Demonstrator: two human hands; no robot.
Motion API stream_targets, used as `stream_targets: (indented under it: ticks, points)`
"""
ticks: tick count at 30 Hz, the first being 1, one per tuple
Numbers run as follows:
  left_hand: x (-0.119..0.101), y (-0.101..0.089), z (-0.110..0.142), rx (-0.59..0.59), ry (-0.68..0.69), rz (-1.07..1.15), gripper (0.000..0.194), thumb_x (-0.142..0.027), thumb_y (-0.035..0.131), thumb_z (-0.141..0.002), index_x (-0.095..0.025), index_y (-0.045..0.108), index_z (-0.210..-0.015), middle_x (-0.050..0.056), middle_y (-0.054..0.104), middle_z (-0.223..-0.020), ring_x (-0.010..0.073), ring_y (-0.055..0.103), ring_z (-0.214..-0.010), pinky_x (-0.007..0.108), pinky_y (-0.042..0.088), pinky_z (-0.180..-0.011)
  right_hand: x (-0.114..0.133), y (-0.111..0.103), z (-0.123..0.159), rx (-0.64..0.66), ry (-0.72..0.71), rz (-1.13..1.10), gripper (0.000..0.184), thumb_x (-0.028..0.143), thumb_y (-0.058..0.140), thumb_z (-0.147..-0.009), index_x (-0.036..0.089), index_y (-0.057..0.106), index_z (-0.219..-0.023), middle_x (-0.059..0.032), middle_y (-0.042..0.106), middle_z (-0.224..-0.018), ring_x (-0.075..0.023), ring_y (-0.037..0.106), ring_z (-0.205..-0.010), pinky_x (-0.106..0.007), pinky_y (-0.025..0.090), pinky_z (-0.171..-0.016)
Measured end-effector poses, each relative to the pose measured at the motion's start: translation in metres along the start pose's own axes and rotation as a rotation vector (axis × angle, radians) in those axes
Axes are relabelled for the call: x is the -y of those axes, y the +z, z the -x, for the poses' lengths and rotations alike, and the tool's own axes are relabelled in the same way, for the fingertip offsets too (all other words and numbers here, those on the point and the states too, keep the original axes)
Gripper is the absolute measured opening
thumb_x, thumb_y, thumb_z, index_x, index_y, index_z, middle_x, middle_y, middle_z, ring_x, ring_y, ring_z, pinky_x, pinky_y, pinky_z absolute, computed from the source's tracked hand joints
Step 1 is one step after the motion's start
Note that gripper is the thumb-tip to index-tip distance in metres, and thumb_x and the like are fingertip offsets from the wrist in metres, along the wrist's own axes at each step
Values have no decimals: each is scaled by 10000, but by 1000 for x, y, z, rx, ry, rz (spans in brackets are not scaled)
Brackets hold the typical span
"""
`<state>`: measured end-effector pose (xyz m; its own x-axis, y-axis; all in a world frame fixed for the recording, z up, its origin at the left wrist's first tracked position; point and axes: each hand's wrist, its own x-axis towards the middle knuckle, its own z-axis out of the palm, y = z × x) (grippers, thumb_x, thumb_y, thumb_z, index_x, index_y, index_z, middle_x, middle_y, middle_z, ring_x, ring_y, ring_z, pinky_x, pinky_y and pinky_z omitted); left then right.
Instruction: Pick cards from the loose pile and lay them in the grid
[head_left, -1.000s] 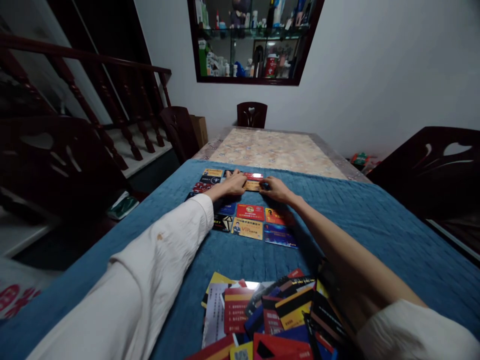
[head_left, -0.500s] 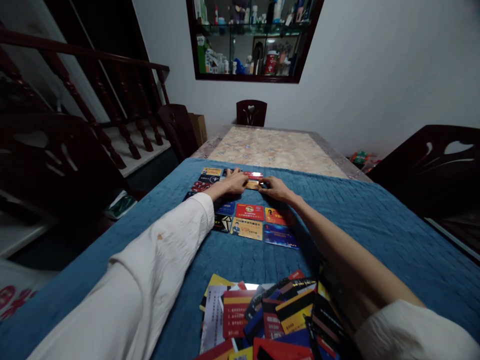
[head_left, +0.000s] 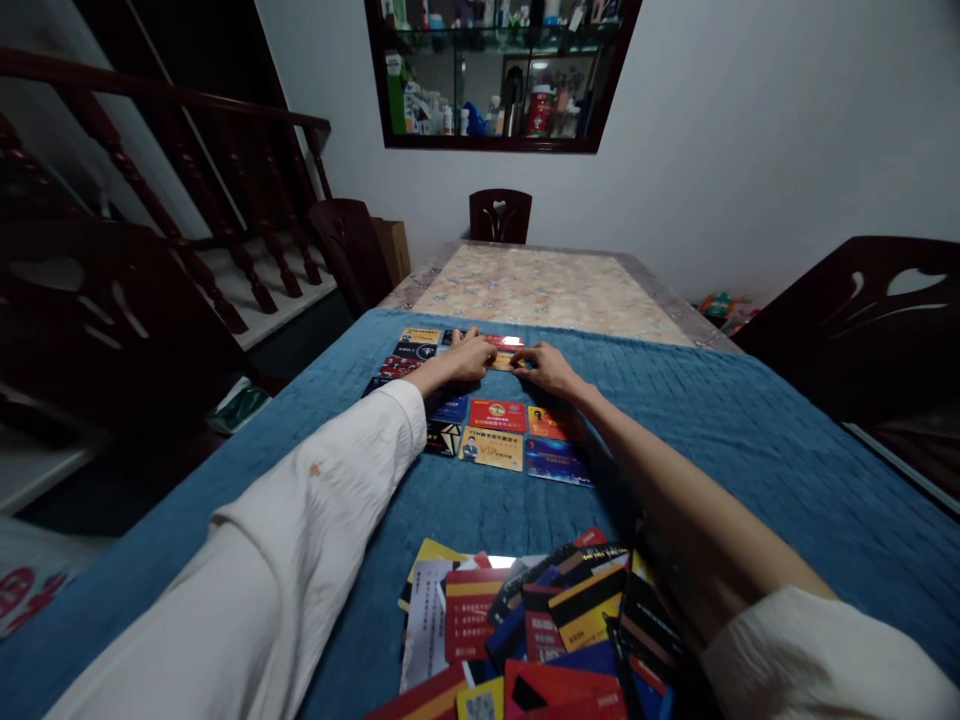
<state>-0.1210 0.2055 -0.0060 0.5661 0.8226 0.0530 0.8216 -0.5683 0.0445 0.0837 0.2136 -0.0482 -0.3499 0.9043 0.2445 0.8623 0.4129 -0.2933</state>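
Observation:
Near the far side of the blue cloth, a gold card (head_left: 502, 361) lies just below a red card (head_left: 508, 342). My left hand (head_left: 470, 358) is at its left edge, thumb and finger against it, the other fingers bent over neighbouring cards. At the right edge my right hand (head_left: 551, 370) pinches the same card. Closer to me lie a red card with a round emblem (head_left: 498, 415), a gold VIP card (head_left: 491, 449), a blue card (head_left: 559, 461) and an orange-red card (head_left: 547, 422). My left hand and sleeve partly cover the left columns of cards.
A loose heap of mixed cards (head_left: 525, 620) lies close to me on the blue cloth (head_left: 720, 440). Beyond is the patterned tabletop (head_left: 540, 285). Dark wooden chairs (head_left: 501, 215) stand around the table, a railing (head_left: 172, 185) at left, a glass cabinet (head_left: 491, 90) on the wall.
My right hand has shifted slightly left, its fingertips now over the gold card's right edge. My left hand stays almost in place. The whole view has moved a little.

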Motion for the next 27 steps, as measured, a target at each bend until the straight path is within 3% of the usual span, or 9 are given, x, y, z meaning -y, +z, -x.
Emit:
stream_targets:
  ticks: [13,20,27]
  points:
    - [-10,1,6,-63,-10,-144,264,-123,518,-819,-171,687,-1017,167,597,-1180,366,389,-1219,540,326,-950,7,-7,8,10,-38,34,319,249,633,-867,203,732,-1167,-102,702,-1046,-214,619,-962,-281,458,-881]
    - [-24,-14,25,-118,74,-154,274,-90,517,-802,-158,716,-978,165,637,-1118,365,404,-1222,533,325,-950,5,-18,30,-41,-45,39,373,251,624,-853,206,701,-1215,-121,667,-1143,-235,614,-973,-328,468,-883]
    - [-52,-29,49,-210,179,-110,207,-77,531,-822,-148,725,-838,140,705,-1013,350,438,-1193,514,316,-920,11,-39,62,-73,-107,15,267,230,578,-867,224,751,-1070,-79,716,-1016,-225,606,-926,-330,434,-867]
